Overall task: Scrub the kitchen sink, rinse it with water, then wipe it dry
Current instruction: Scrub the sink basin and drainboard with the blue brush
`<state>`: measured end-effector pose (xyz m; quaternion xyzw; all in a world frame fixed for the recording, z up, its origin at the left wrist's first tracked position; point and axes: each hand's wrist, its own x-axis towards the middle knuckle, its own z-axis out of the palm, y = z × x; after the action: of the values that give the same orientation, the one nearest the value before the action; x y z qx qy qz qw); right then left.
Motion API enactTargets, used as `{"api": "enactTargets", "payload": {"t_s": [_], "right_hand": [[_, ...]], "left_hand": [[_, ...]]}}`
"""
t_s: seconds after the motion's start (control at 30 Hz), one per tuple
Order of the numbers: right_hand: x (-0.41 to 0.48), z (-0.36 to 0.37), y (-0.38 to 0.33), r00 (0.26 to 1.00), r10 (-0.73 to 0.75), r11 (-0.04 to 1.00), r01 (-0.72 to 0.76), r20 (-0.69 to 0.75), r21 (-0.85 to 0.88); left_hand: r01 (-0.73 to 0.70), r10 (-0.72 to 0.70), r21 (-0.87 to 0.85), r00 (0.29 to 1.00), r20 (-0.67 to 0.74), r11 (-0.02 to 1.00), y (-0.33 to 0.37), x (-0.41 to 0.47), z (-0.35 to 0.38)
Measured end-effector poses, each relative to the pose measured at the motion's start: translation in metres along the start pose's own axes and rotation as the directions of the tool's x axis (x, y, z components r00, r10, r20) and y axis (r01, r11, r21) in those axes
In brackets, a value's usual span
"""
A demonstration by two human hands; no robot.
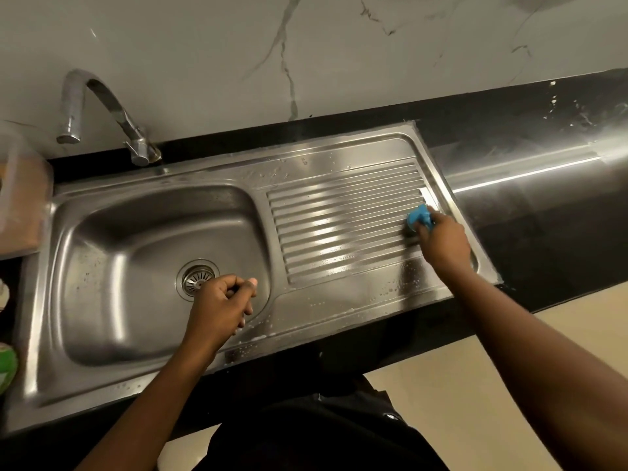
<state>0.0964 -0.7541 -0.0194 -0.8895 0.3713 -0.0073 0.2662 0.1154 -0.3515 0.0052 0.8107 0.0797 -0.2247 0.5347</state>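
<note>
A stainless steel sink (61, 300) has its basin on the left and a ribbed drainboard (339, 226) on the right. My right hand (441, 239) grips a blue scrubber (419, 215) and presses it on the drainboard's right end. My left hand (221, 300) hovers over the basin's right side near the drain (195, 277), fingers curled and holding nothing. Soap suds and droplets dot the sink's front rim. The chrome tap (102, 107) stands behind the basin with no water running.
A black countertop (543, 212) runs off to the right, with splashes at its far end. A clear plastic container (20, 198) stands left of the sink. A green item (6, 365) sits at the left edge. A marble wall rises behind.
</note>
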Motion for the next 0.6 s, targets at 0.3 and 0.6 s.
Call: {"api": "enactTargets", "payload": {"t_s": [0.3, 0.6], "right_hand": [[-0.113, 0.103, -0.115, 0.923, -0.292, 0.951, 0.255, 0.251, 0.173], [-0.080, 0.079, -0.080, 0.923, -0.283, 0.958, 0.259, 0.260, 0.121]], "left_hand": [[-0.005, 0.005, -0.014, 1.000, -0.024, 1.000, 0.005, 0.004, 0.000], [-0.026, 0.026, -0.008, 1.000, -0.013, 1.000, 0.008, 0.006, 0.008]]}}
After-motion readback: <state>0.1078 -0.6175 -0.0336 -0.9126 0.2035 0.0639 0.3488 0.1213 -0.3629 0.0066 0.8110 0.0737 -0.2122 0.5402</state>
